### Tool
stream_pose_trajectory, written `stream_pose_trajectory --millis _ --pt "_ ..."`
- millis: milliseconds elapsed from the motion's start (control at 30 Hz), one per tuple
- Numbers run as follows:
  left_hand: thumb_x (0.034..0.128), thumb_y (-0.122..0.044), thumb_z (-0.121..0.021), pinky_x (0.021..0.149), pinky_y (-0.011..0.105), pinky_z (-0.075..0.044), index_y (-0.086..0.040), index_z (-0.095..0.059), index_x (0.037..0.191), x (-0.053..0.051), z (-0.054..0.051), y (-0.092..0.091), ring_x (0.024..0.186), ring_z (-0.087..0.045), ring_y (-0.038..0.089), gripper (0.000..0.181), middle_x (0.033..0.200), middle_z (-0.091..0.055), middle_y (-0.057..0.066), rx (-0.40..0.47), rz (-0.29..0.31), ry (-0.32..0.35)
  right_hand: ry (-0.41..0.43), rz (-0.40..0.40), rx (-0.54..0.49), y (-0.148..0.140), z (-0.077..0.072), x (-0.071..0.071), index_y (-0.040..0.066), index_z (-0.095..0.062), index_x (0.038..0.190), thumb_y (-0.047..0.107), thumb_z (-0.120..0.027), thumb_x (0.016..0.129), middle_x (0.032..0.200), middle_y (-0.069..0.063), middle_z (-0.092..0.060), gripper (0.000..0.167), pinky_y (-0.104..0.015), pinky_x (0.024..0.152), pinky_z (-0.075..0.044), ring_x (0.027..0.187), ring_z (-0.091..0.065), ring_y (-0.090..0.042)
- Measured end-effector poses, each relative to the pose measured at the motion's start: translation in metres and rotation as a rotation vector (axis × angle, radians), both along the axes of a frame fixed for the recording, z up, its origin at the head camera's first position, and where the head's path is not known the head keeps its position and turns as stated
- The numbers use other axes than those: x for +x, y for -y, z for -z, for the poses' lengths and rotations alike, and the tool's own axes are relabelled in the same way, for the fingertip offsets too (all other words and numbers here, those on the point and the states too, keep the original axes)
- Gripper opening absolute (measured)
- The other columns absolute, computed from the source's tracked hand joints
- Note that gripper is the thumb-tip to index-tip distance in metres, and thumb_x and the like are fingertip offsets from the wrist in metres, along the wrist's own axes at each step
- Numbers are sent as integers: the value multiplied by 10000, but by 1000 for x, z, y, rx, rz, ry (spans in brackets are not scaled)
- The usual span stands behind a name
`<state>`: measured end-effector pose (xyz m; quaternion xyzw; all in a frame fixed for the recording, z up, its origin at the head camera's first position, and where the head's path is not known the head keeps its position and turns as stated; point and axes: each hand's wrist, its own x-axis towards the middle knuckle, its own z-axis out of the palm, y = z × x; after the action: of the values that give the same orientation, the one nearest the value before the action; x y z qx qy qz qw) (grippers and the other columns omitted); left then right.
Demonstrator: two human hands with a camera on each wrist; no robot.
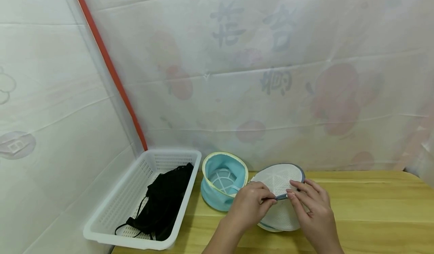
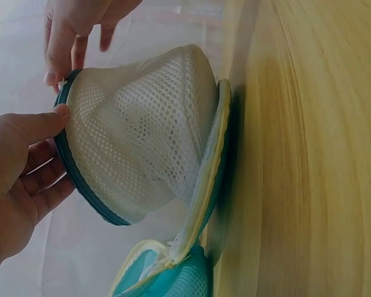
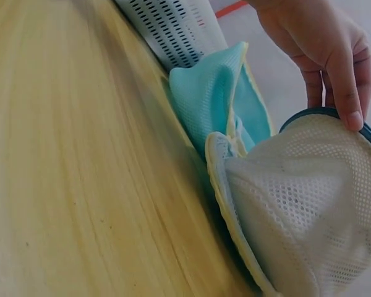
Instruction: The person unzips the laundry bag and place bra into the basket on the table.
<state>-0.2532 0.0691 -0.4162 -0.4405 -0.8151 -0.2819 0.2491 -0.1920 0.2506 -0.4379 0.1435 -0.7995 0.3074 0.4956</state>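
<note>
A white mesh laundry bag (image 2: 142, 124) with a dark blue-green zipped rim stands on the yellow-edged lid (image 2: 217, 148) of a turquoise mesh laundry bag (image 1: 217, 200). My left hand (image 1: 249, 205) pinches the white bag's rim between thumb and fingers on its near left side. Close by on the same rim, my right hand (image 1: 315, 208) pinches at a small white zipper pull (image 2: 62, 82). The bag's round white top (image 1: 271, 178) tilts toward me. To the left, the turquoise bag gapes, its yellow edge facing up and a lattice pattern showing inside.
A white perforated plastic basket (image 1: 115, 205) stands at the left, holding black fabric with thin straps (image 1: 166, 201). The wooden table (image 1: 379, 212) extends to the right. Pale printed sheeting (image 1: 217, 110) hangs behind, with a red strip (image 1: 110, 67) at its corner.
</note>
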Motion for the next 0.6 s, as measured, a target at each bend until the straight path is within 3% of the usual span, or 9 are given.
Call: stream_pose_trajectory --millis 67,333,600 --pt "844 -245 -785 647 -9 -374 -199 -792 844 0 0 0 737 -535 -60 46 821 -668 -135 -4 -3 12 -8 8 4 -1 0 0 4 -765 932 -30 -756 792 1062 -155 -717 144 -197 1139 -292 1244 -518 -258" --pt "842 -262 -790 651 0 -370 -220 -792 875 1 -1 -1 744 -520 -72 54 826 -664 -157 -54 -29 11 -14 -20 -5 -3 5 -3 20 -765 980 -101 -770 743 1006 -108 -733 266 -127 1067 -374 1249 -568 -127" --pt "856 -289 -777 697 3 -399 -215 -784 974 6 -1 -6 795 -555 -61 139 882 -680 -148 -98 -24 -38 -82 -111 42 2 13 -9 47 -770 915 38 -769 815 999 -98 -733 101 -164 1079 -386 1215 -595 -143"
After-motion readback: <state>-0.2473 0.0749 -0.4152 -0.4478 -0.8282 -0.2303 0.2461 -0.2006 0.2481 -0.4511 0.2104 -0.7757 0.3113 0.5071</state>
